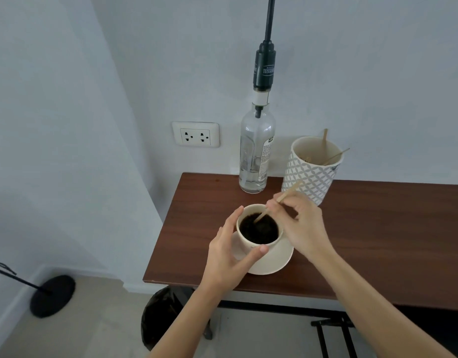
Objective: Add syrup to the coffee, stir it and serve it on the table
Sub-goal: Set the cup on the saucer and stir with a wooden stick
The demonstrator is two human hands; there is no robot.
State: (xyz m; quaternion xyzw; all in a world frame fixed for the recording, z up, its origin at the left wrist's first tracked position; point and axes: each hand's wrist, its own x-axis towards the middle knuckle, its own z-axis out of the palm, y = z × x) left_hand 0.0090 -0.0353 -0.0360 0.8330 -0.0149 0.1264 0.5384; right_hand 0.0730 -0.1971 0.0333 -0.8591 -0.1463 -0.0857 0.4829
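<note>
A cream cup (251,242) full of dark coffee (259,228) stands on a cream saucer (277,262) near the left front of the brown table (377,228). My left hand (230,251) wraps around the cup's left side, thumb at the near rim. My right hand (300,223) pinches a thin wooden stir stick (287,195) whose lower end dips into the coffee. A clear glass syrup bottle (256,151) with a tall black pump top stands behind the cup by the wall.
A patterned white-and-grey holder (310,174) with more wooden sticks stands right of the bottle. A wall socket (195,134) is at the left. Below the table sits a black bin bag (163,316); a black round stand base (52,295) rests on the floor.
</note>
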